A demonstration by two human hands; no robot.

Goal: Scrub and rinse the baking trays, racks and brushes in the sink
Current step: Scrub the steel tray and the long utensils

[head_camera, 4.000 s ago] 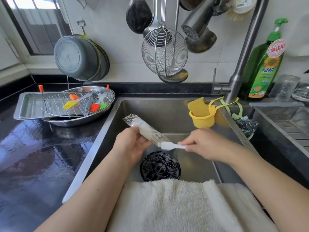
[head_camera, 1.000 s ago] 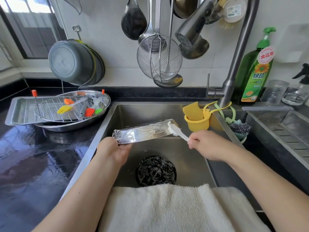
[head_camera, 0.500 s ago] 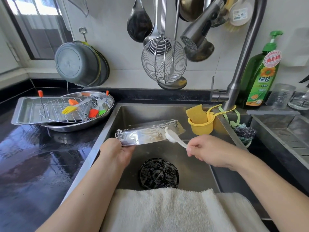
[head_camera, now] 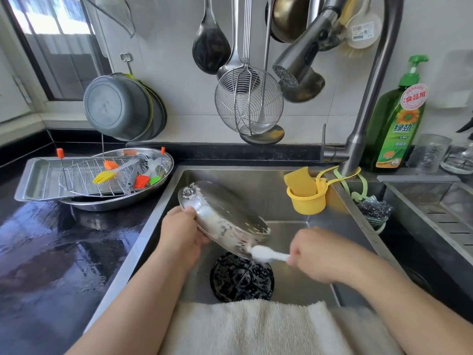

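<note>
We hold a small steel tray (head_camera: 225, 217) over the sink (head_camera: 256, 175), tilted so its sudsy underside faces up and its far end points toward ten o'clock. Our left hand (head_camera: 183, 234) grasps it along the near-left rim, thumb hooked over the edge. Our right hand (head_camera: 313, 253) is curled round the handle of a white brush (head_camera: 266, 255), whose foamy head touches the tray's low corner at about four o'clock from the tray's middle, directly above the black drain strainer (head_camera: 242, 280). A white towel (head_camera: 256, 329) lies over the sink's front edge at six o'clock. On the wet black counter (head_camera: 51, 252) at nine to ten o'clock sits an oval steel dish (head_camera: 166, 163) with a flat baking tray (head_camera: 33, 180) resting across it, a wire rack (head_camera: 82, 178) on top, and silicone brushes (head_camera: 105, 176) in yellow, orange, red and green lying on the rack. At two o'clock a yellow cup (head_camera: 307, 201) with a sponge hangs from the faucet (head_camera: 368, 98), and a green soap bottle (head_camera: 396, 124) stands just beyond it. Ladles and a wire skimmer (head_camera: 249, 103) hang on the wall at twelve o'clock.
</note>
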